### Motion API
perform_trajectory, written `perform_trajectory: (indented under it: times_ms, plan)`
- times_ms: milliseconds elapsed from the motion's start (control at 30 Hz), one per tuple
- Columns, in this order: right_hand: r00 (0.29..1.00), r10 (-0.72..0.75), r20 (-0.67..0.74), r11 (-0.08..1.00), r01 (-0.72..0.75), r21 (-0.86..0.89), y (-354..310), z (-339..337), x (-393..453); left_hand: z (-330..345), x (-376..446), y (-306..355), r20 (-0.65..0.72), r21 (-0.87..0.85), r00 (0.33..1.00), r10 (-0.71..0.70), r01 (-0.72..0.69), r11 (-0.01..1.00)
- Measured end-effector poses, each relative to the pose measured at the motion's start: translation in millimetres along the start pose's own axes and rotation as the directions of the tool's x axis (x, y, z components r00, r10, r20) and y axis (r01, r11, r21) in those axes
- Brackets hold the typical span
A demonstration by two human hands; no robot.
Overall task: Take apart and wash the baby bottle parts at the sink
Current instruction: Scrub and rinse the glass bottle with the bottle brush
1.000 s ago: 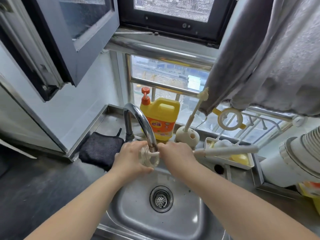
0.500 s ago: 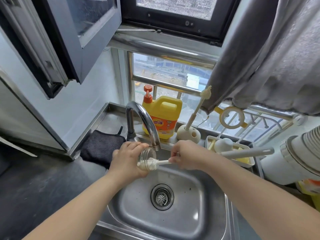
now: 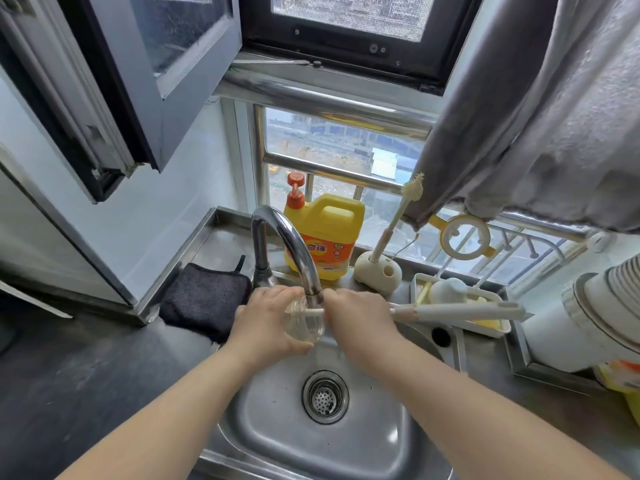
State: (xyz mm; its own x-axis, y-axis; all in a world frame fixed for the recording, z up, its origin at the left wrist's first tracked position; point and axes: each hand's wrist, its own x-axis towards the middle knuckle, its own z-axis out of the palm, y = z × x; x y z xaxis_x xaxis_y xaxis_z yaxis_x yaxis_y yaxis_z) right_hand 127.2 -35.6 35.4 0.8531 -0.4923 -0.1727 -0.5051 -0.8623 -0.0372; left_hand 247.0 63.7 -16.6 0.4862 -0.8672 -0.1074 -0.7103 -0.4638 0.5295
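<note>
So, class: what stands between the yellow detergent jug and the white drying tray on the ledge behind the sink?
In the head view, a cream brush holder with an upright bottle brush.

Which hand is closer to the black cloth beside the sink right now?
Left. The left hand grips the clear bottle just right of the black cloth; the right hand, holding the brush, is beyond the bottle, farther away.

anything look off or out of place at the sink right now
Nothing stands out. The left hand holds the clear bottle under the faucet while the right hand works the brush into it. The detergent jug and the second brush in its stand sit upright; no spills show.
</note>
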Motion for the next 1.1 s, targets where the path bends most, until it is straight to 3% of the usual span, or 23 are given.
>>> perform_trajectory:
  times_ms: [167, 300, 433, 633, 833, 967, 1100]
  plan:
    - [0.987, 0.161, 0.009, 0.974, -0.16, 0.159, 19, -5, 0, -7, 8, -13, -0.039, -0.086, 0.995, -0.096, 0.092, 0.992]
    - [0.983, 0.182, 0.032, 0.962, -0.185, 0.2, 2, 8, 5, 4, 9, -5, 0.021, -0.123, 0.999, -0.049, 0.051, 0.991]
    - [0.952, 0.289, 0.101, 0.89, -0.306, 0.338, 17, 15, -2, 0, 9, -21, 0.067, -0.101, 0.99, -0.124, 0.13, 0.986]
    - [0.96, 0.245, 0.135, 0.927, -0.273, 0.256, 5, 19, 3, 11, 3, -6, 0.139, -0.072, 0.989, -0.055, 0.066, 0.995]
    - [0.953, 0.28, 0.118, 0.919, -0.301, 0.254, 19, 22, -4, 7, 3, -20, 0.143, -0.05, 0.978, -0.149, 0.158, 0.986]
    - [0.963, 0.233, 0.134, 0.935, -0.26, 0.241, 5, 24, 1, 17, 1, -6, 0.216, -0.061, 0.974, -0.063, 0.078, 0.995]
    - [0.948, 0.291, 0.128, 0.905, -0.316, 0.285, 18, 22, -2, 3, 5, -20, 0.124, 0.056, 0.982, -0.144, 0.138, 0.989]
